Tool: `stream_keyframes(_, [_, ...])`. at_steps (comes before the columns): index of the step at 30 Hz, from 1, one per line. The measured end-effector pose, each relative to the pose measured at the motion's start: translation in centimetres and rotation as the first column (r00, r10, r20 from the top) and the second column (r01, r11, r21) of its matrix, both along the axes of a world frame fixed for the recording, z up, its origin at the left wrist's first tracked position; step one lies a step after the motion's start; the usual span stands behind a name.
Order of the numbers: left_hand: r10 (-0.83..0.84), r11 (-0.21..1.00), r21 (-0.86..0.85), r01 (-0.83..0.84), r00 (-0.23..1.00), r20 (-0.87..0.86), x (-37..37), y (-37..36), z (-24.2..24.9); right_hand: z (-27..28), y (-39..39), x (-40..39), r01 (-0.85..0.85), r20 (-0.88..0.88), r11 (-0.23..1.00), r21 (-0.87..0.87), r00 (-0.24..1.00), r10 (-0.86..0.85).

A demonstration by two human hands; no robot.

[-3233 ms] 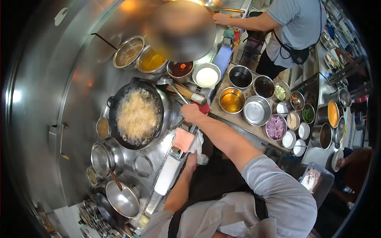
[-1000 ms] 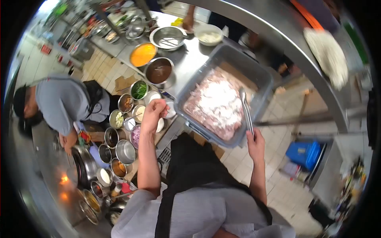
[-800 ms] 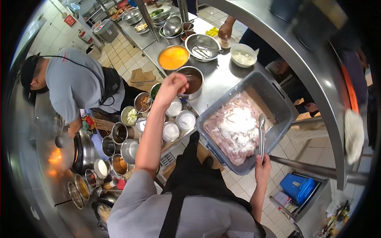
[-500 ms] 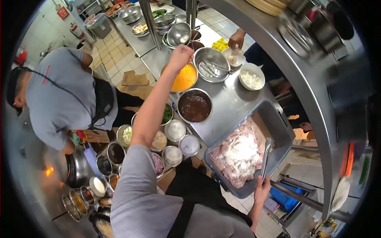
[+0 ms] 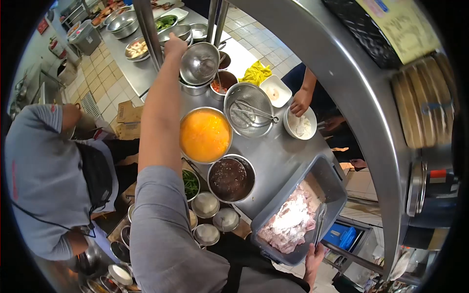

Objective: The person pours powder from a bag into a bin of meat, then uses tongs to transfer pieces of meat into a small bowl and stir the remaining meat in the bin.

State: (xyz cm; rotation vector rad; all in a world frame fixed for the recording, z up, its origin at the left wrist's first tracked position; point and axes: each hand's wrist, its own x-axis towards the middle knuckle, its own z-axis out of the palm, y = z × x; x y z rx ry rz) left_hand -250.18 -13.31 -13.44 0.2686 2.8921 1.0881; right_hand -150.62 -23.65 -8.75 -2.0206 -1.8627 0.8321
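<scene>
My left hand [image 5: 175, 45] reaches far across the counter, its fingers closed at the rim of a metal bowl [image 5: 171, 32] in the stack at the back; the fingertips are partly hidden. Right beside it, another steel bowl [image 5: 200, 63] sits tilted over a container. Low on the right, my right hand [image 5: 314, 257] grips the end of metal tongs [image 5: 320, 223]. The tongs lean inside a grey tub [image 5: 337, 188] of raw meat pieces [image 5: 288, 229] with white powder heaped on top.
Orange liquid fills one bowl [image 5: 205, 135], dark liquid another [image 5: 231, 178]. A strainer [image 5: 248, 108] holds a whisk. Another person's hand [image 5: 301, 101] is over a white bowl [image 5: 299, 128]. A co-worker [image 5: 51, 180] bends at left. A steel shelf [image 5: 337, 63] curves overhead at right.
My left hand has moved away from me and left, from above the orange liquid to the bowl stack. My right hand still holds the tongs. The other person's hand has moved to the white bowl.
</scene>
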Motion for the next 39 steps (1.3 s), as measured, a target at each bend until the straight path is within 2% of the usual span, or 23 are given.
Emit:
stream_keyframes(3, [-0.031,0.999,-0.032,0.030,0.999,-0.032,-3.9,0.4,-4.1,1.3,-0.1,-1.8,-0.039,0.050,0.999,-0.005,0.998,0.039])
stream_keyframes(7, [-0.014,0.998,0.061,0.027,0.978,-0.207,-1.1,-0.5,-3.6,1.4,-0.3,-3.9,-0.006,0.055,0.999,-0.042,0.998,0.009])
stream_keyframes(10, [-0.078,0.982,0.129,0.141,0.913,-0.401,1.2,-1.5,-2.8,1.4,-0.2,-5.6,-0.069,0.054,0.997,0.023,0.996,0.067])
stream_keyframes(11, [-0.155,0.963,0.122,0.241,0.861,-0.484,2.2,-2.1,-2.1,1.2,0.0,-5.7,-0.090,0.062,0.995,0.032,0.994,0.088])
stream_keyframes(14, [-0.264,0.859,0.222,0.460,0.772,-0.578,6.6,-3.5,0.1,0.4,0.4,-4.9,-0.137,0.069,0.990,0.032,0.988,0.135])
stream_keyframes(15, [-0.288,0.842,0.172,0.512,0.695,-0.658,8.0,-3.8,0.4,0.1,0.7,-4.8,-0.147,0.055,0.989,0.019,0.988,0.145])
stream_keyframes(17, [-0.394,0.774,0.178,0.608,0.682,-0.616,12.8,-5.3,2.4,0.9,0.9,-5.9,-0.144,0.031,0.989,-0.040,0.989,0.145])
stream_keyframes(20, [-0.517,0.659,0.192,0.727,0.624,-0.586,21.3,-7.8,4.9,1.5,0.5,-7.7,-0.163,-0.088,0.984,0.065,0.982,0.169])
stream_keyframes(21, [-0.551,0.619,0.195,0.761,0.598,-0.583,23.9,-8.8,5.5,1.0,0.7,-7.2,-0.248,-0.088,0.959,0.140,0.961,0.262])
stream_keyframes(24, [-0.656,0.535,0.232,0.813,0.572,-0.492,31.6,-11.3,7.5,-1.0,0.9,-5.6,-0.194,-0.198,0.978,0.081,0.958,0.206])
stream_keyframes(25, [-0.698,0.522,0.252,0.815,0.578,-0.422,34.2,-12.3,8.0,0.6,0.7,-6.9,-0.123,-0.332,0.992,-0.015,0.937,0.111])
stream_keyframes(26, [-0.736,0.513,0.272,0.814,0.580,-0.350,36.9,-13.4,8.4,2.3,0.4,-8.7,-0.067,-0.452,0.990,-0.121,0.892,0.005])
stream_keyframes(27, [-0.768,0.508,0.289,0.812,0.578,-0.275,39.4,-14.4,8.9,2.6,0.6,-9.3,-0.066,-0.552,0.991,-0.116,0.834,-0.010])
stream_keyframes(30, [-0.840,0.418,0.429,0.801,0.520,-0.152,47.0,-17.4,7.8,3.4,1.4,-10.5,-0.191,-0.750,0.976,-0.103,0.660,0.050])
stream_keyframes(32, [-0.834,0.362,0.305,0.881,0.452,-0.316,51.8,-19.8,6.8,2.9,2.0,-10.8,-0.237,-0.723,0.966,-0.106,0.685,0.089])
stream_keyframes(33, [-0.846,0.376,0.304,0.875,0.458,-0.271,54.5,-21.6,6.7,2.2,1.9,-11.2,-0.287,-0.715,0.951,-0.116,0.689,0.120])
stream_keyframes(34, [-0.851,0.407,0.302,0.862,0.478,-0.217,57.4,-23.8,6.4,1.4,1.9,-11.1,-0.320,-0.779,0.943,-0.093,0.613,0.131])
stream_keyframes(36, [-0.860,0.457,0.311,0.833,0.503,-0.087,62.6,-28.2,5.2,1.6,1.4,-11.6,-0.369,-0.778,0.912,-0.181,0.620,0.096])
stream_keyframes(38, [-0.825,0.539,0.286,0.792,0.565,-0.010,68.5,-33.1,6.2,0.8,0.6,-11.5,-0.518,-0.843,0.835,-0.188,0.521,0.134])
stream_keyframes(39, [-0.804,0.579,0.232,0.782,0.595,0.002,71.1,-35.8,6.9,0.4,0.1,-11.2,-0.630,-0.869,0.758,-0.170,0.459,0.187])
